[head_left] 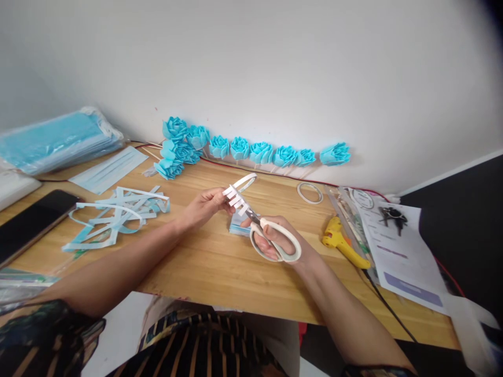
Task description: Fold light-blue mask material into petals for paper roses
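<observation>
In my left hand (214, 200), finger and thumb pinch a narrow white strip (237, 200) with several cuts along it, so it looks like a comb. Its uncut end, or a ring of the same material, curls up behind (246, 181); I cannot tell which. White-handled scissors (291, 246) are in my right hand (271, 235), fingers through the loops, with the blades at the strip's lower end. Below the strip, partly covered by my hands, lies a small stack of light blue pieces (239, 226) on the wooden table (188, 267).
Several blue flowers on sticks (261, 153) line the wall. Left are cut strips (113, 209), a flat blue sheet (112, 170), bagged masks (55, 139) and a phone (37, 220). On the right lie a tape ring (310, 193), yellow glue gun (343, 243), papers (401, 251) and keys (393, 217).
</observation>
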Motion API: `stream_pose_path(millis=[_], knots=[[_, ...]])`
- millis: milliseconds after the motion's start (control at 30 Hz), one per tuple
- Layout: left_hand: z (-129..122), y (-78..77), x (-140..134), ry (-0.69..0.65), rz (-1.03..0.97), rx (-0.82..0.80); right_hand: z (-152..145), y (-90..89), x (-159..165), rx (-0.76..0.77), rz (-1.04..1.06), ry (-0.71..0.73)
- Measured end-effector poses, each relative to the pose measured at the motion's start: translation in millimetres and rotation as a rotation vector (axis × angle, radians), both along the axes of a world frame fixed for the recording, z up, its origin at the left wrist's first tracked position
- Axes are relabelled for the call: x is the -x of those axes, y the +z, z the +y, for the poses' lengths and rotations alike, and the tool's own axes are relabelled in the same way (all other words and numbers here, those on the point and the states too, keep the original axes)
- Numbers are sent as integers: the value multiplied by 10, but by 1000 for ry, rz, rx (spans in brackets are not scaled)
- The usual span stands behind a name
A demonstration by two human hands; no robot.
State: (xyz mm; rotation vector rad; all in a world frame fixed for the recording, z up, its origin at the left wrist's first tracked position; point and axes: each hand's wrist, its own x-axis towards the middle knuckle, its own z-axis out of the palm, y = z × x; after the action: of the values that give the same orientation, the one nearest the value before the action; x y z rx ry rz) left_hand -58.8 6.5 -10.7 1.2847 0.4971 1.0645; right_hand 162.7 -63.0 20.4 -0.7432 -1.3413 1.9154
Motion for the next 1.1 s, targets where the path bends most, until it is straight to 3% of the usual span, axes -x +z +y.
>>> stream_pose_path(millis=[167, 500, 800, 1100], knots=[[5, 30, 31, 72, 170, -49, -6, 14, 16, 9, -18, -25], [-13, 79, 19, 56, 87, -10, 39, -66, 8, 53, 42, -10], [40, -44, 62, 106, 76, -80, 51, -90, 17, -31, 30, 87], [-4, 129, 52, 109, 211, -133, 65, -100, 10, -106, 53, 76]])
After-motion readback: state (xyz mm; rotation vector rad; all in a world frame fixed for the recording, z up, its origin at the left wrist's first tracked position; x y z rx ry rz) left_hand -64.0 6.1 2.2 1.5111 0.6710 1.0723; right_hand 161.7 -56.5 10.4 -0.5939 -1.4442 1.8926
